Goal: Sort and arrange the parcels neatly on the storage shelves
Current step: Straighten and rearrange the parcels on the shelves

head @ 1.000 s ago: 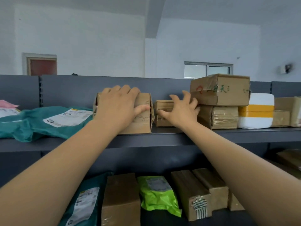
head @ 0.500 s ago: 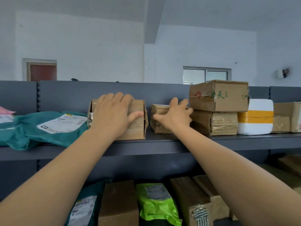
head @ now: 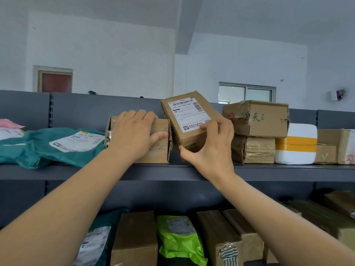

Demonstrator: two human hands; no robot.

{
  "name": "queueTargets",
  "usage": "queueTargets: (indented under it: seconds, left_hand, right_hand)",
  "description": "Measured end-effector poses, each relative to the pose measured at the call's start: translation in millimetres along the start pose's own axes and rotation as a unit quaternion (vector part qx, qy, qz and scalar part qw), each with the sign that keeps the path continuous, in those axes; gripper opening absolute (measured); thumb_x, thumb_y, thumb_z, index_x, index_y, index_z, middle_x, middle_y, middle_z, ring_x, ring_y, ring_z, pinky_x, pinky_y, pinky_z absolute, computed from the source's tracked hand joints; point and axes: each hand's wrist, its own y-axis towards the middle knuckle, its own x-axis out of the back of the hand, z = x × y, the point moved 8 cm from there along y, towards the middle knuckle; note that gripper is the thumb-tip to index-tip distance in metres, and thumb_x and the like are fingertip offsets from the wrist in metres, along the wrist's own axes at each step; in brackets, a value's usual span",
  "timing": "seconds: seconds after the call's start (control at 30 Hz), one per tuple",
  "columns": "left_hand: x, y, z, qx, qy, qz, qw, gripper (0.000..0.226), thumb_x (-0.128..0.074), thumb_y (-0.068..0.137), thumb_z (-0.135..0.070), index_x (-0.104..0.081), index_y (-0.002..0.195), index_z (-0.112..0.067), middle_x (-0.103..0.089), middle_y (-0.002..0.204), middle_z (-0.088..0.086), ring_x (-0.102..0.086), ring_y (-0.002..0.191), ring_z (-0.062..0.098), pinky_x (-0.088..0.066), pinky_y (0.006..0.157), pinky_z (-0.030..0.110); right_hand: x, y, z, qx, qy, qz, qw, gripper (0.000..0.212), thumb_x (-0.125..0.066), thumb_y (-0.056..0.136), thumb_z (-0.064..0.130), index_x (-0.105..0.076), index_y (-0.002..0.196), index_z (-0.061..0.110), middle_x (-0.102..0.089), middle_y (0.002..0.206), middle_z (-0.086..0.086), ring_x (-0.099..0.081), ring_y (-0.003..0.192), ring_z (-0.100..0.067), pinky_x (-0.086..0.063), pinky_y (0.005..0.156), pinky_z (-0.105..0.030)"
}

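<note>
Labelled box (head: 189, 121) now atilt, right hand (head: 209, 148)

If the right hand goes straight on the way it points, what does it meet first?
Probably the grey back panel: the right hand, gripping the tilted labelled box, points into the gap beside the stacked boxes. Depth is unclear.

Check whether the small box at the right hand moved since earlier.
Yes. The small box tipped upward, top now above the back panel; the right hand grips it.
</note>
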Motion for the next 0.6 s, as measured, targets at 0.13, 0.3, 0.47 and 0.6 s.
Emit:
queueTargets:
  seconds: [0.13,0.3,0.47,0.6]
  left_hand:
    - [0.7,0.0,1.1,0.003,-0.001,0.000,1.000,0.072,-0.025,0.077,-0.070,-0.054,0.115,-0.017,-0.060,0.108,0.006,-0.052,0.101,0.027,-0.032,0.089,0.037]
    - [-1.1,0.0,1.5,0.007,0.001,0.010,1.000,0.069,-0.027,0.079,-0.070,-0.054,0.117,-0.019,-0.060,0.109,0.004,-0.052,0.101,0.026,-0.031,0.089,0.036]
    - [-0.5,0.0,2.1,0.014,-0.025,-0.011,1.000,0.055,-0.034,0.091,-0.060,-0.058,0.111,-0.014,-0.062,0.104,0.010,-0.053,0.098,0.033,-0.032,0.088,0.041]
    - [-0.1,1.0,1.5,0.017,-0.030,-0.020,0.999,0.072,-0.019,0.087,-0.070,-0.059,0.110,-0.014,-0.063,0.103,0.010,-0.054,0.097,0.033,-0.032,0.087,0.041]
  right_hand:
    - [7.3,-3.4,2.0,0.001,0.008,-0.022,1.000,0.065,-0.078,0.057,0.043,-0.047,0.103,0.010,-0.036,0.119,-0.009,-0.029,0.117,-0.024,-0.029,0.096,-0.023]
    - [2.4,4.1,1.0,-0.057,-0.001,0.034,0.998,0.067,-0.077,0.060,0.048,-0.049,0.110,0.013,-0.037,0.120,-0.006,-0.031,0.117,-0.025,-0.040,0.095,-0.034]
    - [-19.2,17.9,-1.1,-0.148,-0.047,0.136,0.978,0.059,-0.068,0.066,0.056,-0.046,0.109,0.023,-0.035,0.117,0.000,-0.034,0.114,-0.028,-0.042,0.092,-0.043]
    - [-39.4,15.3,-3.7,-0.168,-0.044,0.201,0.964,0.060,-0.063,0.076,0.059,-0.044,0.120,0.022,-0.034,0.129,-0.004,-0.030,0.121,-0.032,-0.039,0.098,-0.044]
